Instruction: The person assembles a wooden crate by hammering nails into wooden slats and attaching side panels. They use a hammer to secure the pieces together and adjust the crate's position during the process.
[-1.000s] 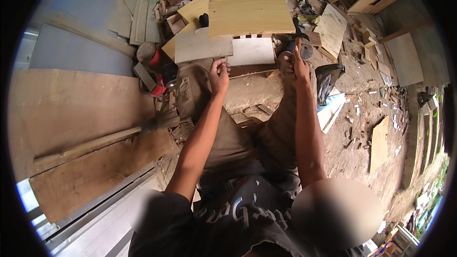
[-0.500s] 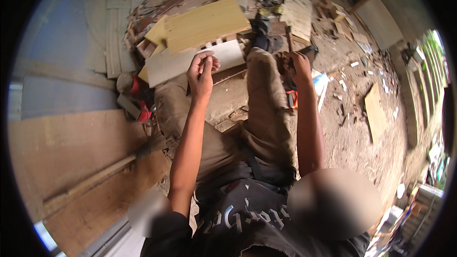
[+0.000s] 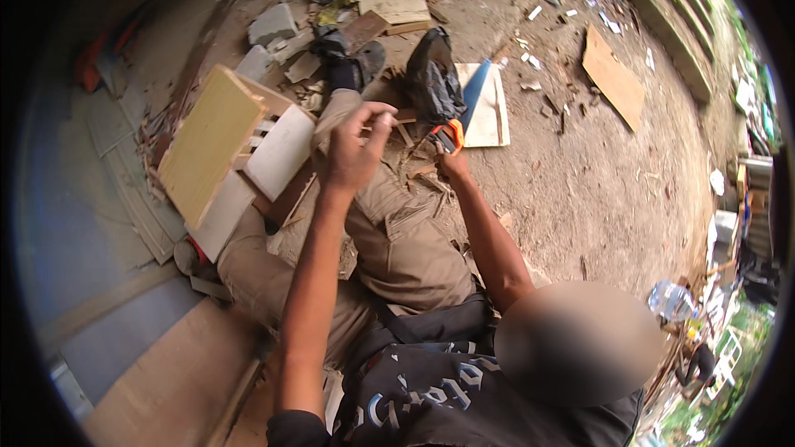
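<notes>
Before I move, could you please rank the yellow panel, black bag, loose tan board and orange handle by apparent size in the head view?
1. Yellow panel
2. Black bag and loose tan board: too alike to rank
3. Orange handle

"Is the right hand [image 3: 452,164] gripping the orange saw handle [image 3: 456,134]?"
"Can't tell; its fingers are mostly hidden."
"And the pale board [image 3: 495,120]?"
"Its left edge lies partly behind the saw blade [image 3: 475,98] and black bag [image 3: 435,79]."
"That oval [image 3: 580,343]?"
"Blurred, covering the right shoulder."
</notes>
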Demonstrator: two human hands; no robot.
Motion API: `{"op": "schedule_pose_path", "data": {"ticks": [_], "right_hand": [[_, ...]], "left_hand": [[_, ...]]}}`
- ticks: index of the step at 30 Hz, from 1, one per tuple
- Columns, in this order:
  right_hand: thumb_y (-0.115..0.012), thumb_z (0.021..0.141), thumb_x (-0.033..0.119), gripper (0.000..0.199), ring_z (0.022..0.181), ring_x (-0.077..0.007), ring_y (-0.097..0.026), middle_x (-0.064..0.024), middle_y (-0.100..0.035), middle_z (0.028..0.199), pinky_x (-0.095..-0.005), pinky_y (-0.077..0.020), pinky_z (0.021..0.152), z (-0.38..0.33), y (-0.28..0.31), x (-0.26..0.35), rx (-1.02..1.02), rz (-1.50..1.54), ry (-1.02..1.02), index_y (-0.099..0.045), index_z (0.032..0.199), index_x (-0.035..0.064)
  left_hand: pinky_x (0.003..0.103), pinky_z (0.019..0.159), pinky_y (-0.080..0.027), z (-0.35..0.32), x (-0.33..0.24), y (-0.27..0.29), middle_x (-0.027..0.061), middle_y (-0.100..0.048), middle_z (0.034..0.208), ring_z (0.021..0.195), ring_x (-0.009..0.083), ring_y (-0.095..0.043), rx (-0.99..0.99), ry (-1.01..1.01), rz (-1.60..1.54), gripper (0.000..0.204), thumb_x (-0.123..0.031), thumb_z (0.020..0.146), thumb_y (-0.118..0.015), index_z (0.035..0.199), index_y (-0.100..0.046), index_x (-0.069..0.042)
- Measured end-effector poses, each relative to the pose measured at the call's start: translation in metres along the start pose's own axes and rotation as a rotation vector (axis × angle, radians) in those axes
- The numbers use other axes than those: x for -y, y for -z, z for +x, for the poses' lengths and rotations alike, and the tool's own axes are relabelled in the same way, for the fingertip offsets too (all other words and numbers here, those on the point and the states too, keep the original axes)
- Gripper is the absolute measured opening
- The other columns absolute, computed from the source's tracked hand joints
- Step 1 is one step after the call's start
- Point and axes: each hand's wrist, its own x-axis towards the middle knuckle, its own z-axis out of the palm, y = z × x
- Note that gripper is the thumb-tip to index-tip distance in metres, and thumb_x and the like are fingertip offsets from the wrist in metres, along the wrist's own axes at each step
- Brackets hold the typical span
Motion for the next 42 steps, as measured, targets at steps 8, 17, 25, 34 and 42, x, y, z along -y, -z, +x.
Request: {"op": "schedule_pose_path", "data": {"ticks": [8, 17, 25, 34, 42], "right_hand": [[-0.073, 0.081, 0.04, 0.047, 0.056, -0.0227, -0.062, -0.0134, -0.064, 0.065, -0.037, -0.0479, 0.054, -0.017, 0.022, -0.049, 0.044, -0.373, -0.187, -0.07, 0.081, -0.0067], [-0.071, 0.088, 0.033, 0.035, 0.063, -0.0107, -0.051, -0.0053, -0.063, 0.067, -0.0326, -0.0425, 0.059, -0.007, 0.028, -0.109, 0.123, -0.32, 0.18, -0.069, 0.085, -0.0026], [-0.065, 0.086, 0.028, 0.038, 0.096, -0.0359, -0.063, -0.0235, -0.062, 0.103, -0.0425, -0.0504, 0.08, -0.005, 0.024, -0.09, -0.292, -0.964, 0.141, -0.062, 0.111, -0.0003], [-0.068, 0.088, 0.02, 0.041, 0.102, -0.0389, -0.058, -0.0262, -0.058, 0.111, -0.0428, -0.0463, 0.09, -0.027, -0.019, 0.055, -0.201, -0.343, 0.719, -0.055, 0.121, -0.0018], [-0.066, 0.094, 0.019, 0.038, 0.106, -0.019, -0.062, -0.017, -0.063, 0.114, -0.0307, -0.0489, 0.091, -0.173, -0.079, 0.226, 0.273, 0.258, 0.713, -0.054, 0.121, -0.0052]], "left_hand": [[0.023, 0.071, -0.049, 0.029, 0.108, -0.079, 0.0026, -0.068, 0.087, 0.077, 0.0093, -0.061, 0.105, 0.194, 0.007, 0.014, -0.013, 0.096, -0.057, 0.1, -0.065, -0.002], [0.022, 0.063, -0.047, 0.04, 0.119, -0.063, 0.0019, -0.068, 0.087, 0.074, 0.0073, -0.06, 0.014, 0.526, -0.245, 0.018, -0.022, 0.097, -0.058, 0.099, -0.064, -0.004], [0.022, 0.064, -0.047, 0.045, 0.121, -0.073, 0.0018, -0.068, 0.087, 0.074, 0.0071, -0.059, -0.006, 0.526, -0.271, 0.019, -0.023, 0.096, -0.06, 0.1, -0.063, -0.004], [0.022, 0.062, -0.049, 0.048, 0.097, -0.069, 0.0037, -0.067, 0.083, 0.07, 0.0086, -0.062, -0.416, 0.211, -0.556, 0.019, -0.021, 0.099, -0.058, 0.102, -0.063, -0.003], [0.026, 0.067, -0.051, 0.0, 0.037, 0.021, 0.0044, -0.064, 0.083, 0.073, 0.0125, -0.061, -0.691, -0.004, -0.755, 0.022, -0.024, 0.099, -0.056, 0.103, -0.063, -0.003]]}}
